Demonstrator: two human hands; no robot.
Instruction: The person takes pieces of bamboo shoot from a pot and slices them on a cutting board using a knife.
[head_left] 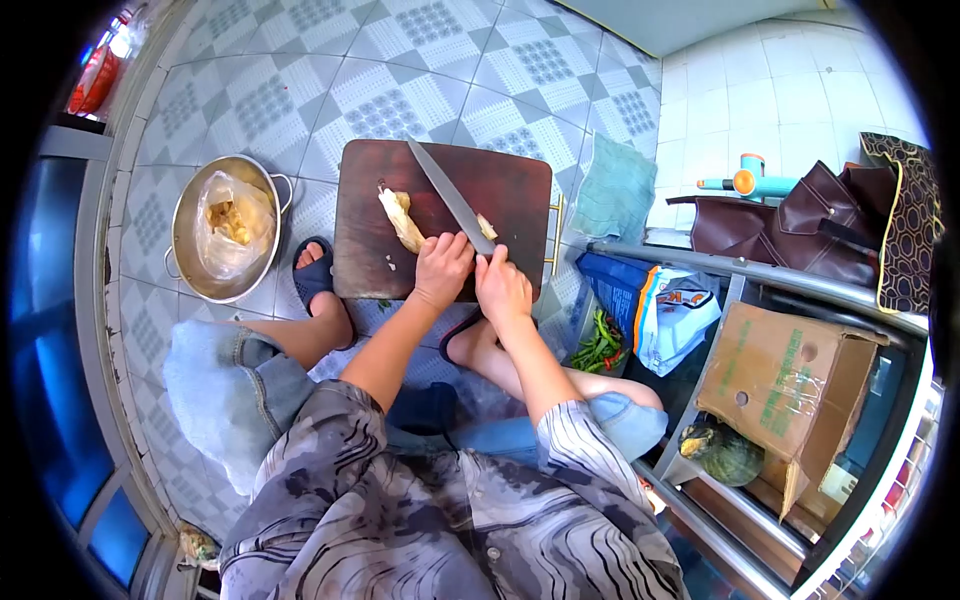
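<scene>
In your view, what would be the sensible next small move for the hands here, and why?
I'd probably ease the left hand slightly back from the knife before any cut: the two appear very close together, while the right hand grips the knife's near end and a long pale piece lies beside it on the board.

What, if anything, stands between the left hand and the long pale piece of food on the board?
Nothing visible: the left hand is at the near end of the long pale piece. The knife in the right hand lies to the right, its blade between that food and a small piece.
</scene>
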